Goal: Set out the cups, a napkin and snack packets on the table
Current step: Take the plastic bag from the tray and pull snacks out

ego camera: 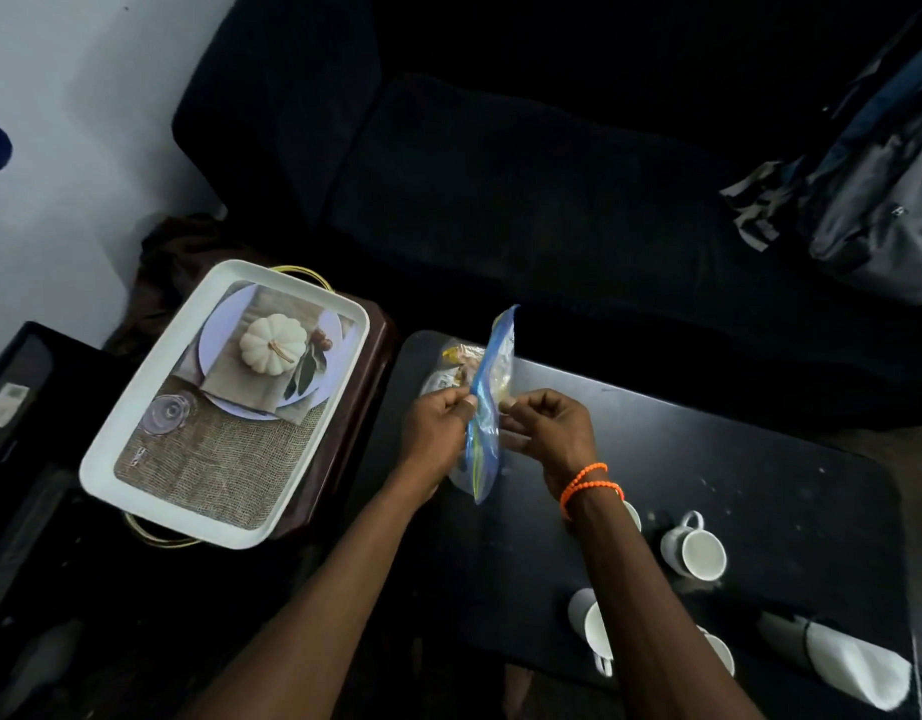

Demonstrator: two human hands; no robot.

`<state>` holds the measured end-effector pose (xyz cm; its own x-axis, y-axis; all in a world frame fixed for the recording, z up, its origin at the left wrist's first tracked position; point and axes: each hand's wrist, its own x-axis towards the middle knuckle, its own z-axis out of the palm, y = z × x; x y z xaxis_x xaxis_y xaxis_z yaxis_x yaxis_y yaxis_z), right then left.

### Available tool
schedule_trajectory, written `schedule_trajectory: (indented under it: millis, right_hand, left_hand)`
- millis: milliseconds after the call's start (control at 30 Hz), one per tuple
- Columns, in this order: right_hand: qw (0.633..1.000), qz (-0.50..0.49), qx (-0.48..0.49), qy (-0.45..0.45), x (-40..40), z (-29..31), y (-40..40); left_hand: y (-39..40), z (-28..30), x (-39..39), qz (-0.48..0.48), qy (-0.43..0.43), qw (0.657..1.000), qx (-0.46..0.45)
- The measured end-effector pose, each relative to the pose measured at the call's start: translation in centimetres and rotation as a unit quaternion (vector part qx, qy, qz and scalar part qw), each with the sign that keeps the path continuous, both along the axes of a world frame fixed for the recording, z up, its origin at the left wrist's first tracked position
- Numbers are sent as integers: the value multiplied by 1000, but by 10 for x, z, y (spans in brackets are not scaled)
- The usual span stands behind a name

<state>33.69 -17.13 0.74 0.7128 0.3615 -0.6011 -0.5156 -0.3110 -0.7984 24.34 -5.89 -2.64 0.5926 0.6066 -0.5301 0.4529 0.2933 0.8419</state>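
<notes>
Both hands hold a clear zip bag with a blue seal strip point(492, 366) above the left end of the black table point(760, 485). My left hand point(438, 426) pinches one side of the strip, my right hand point(549, 428) the other. Snack packets point(456, 363) show inside the bag and behind it. White cups stand on the table: one with a handle point(695, 549), one near the front edge point(593, 626), another point(721, 654) partly hidden by my right forearm. A rolled white napkin in a dark ring point(843, 662) lies at the table's front right.
A white tray with a pumpkin picture point(136, 444) rests on a dark stool left of the table, with a clear glass lid point(168, 412) on it. A dark sofa point(500, 174) runs behind the table, with a grey bag point(874, 200) on its right end.
</notes>
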Motion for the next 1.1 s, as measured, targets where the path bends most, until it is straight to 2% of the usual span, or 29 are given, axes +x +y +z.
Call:
schedule_trajectory:
  millis: [67,167,267,367,467,533,600,700,800,867,933,1000,1033,1100]
  right_hand:
    - [999,38,7,3,1,6,-2]
    - [989,148,3,-28,-6,12,-2]
    - [986,161,3,-45,-10,11,-3]
    - [994,82,-31,-59,-10,9,-4]
    - [990,-77,-72,-89,-12,6,-15]
    - [977,-146,-96,-125,-19,7,-22]
    - [960,-152,-151,-181,-32,10,-24]
    - [913,-113,-239,-310,-55,24,-14]
    - [861,-70,-173,-473,-71,42,0]
    - [857,7,-92,-507,-68,46,16]
    - [894,136,-94,-416,-56,38,35]
    - [906,257,-220,-252,-44,13,53]
    - [898,281,-285,-184,-41,-1,59]
    - [896,275,-334,-101,-43,-29,66]
  left_hand:
    - [4,3,0,9,-13,1000,1]
    - [6,7,1,16,-27,999,-32]
    - [7,7,1,25,-35,998,-34]
    - [14,9,2,43,-42,998,31]
    - [29,17,2,152,-40,987,39]
    - [37,25,1,181,-30,981,70]
    - [40,37,-2,125,-34,981,144]
    - [39,54,-6,-17,-23,966,258]
    - [39,65,-10,-49,27,925,375]
    - [39,68,-13,-31,22,919,392]
    - [39,68,-18,-13,20,921,388]
    - [40,67,-22,8,30,926,376]
    - [40,67,-24,20,33,928,370]
    - [41,65,-27,33,32,934,355]
